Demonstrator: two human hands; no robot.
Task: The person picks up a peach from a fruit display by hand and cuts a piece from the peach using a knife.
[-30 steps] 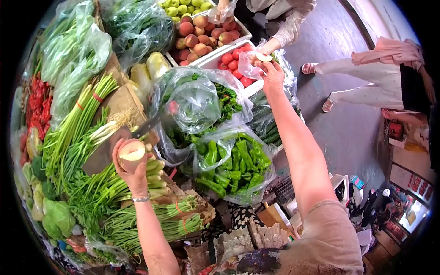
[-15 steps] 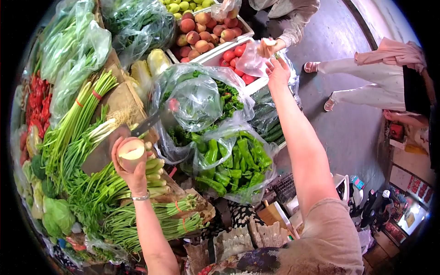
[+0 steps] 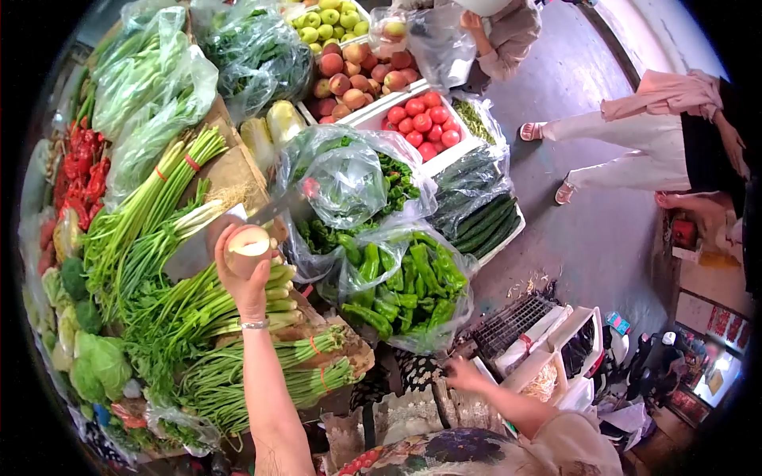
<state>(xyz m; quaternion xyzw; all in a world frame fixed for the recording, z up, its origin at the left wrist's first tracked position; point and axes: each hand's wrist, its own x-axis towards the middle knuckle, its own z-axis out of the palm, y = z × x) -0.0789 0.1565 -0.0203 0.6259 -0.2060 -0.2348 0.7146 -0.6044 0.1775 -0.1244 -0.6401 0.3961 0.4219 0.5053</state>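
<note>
In my left hand (image 3: 242, 278) I hold a cut peach-like fruit (image 3: 248, 241), its pale, flat cut face turned up and my fingers wrapped around its side. Beneath that hand a cleaver lies across the greens, its broad blade (image 3: 188, 255) to the left and its dark handle (image 3: 271, 209) to the right. My right hand (image 3: 467, 374) is low, near my body, by the bag of green peppers (image 3: 409, 285) and a dark patterned cloth. Blur and the angle hide its fingers, so I cannot tell what they do.
Bundled celery-like greens (image 3: 147, 190) and long beans (image 3: 278, 365) cover the left stall. Crates of peaches (image 3: 357, 75), tomatoes (image 3: 425, 123) and cucumbers (image 3: 488, 226) stand ahead. One person (image 3: 508, 36) is at the top with plastic bags; another (image 3: 651, 159) stands at right.
My right arm has drawn back from beside the other person's hand, down toward my body. That person's hand and the plastic bag have moved up, uncovering the tomatoes. My left hand still holds the fruit.
</note>
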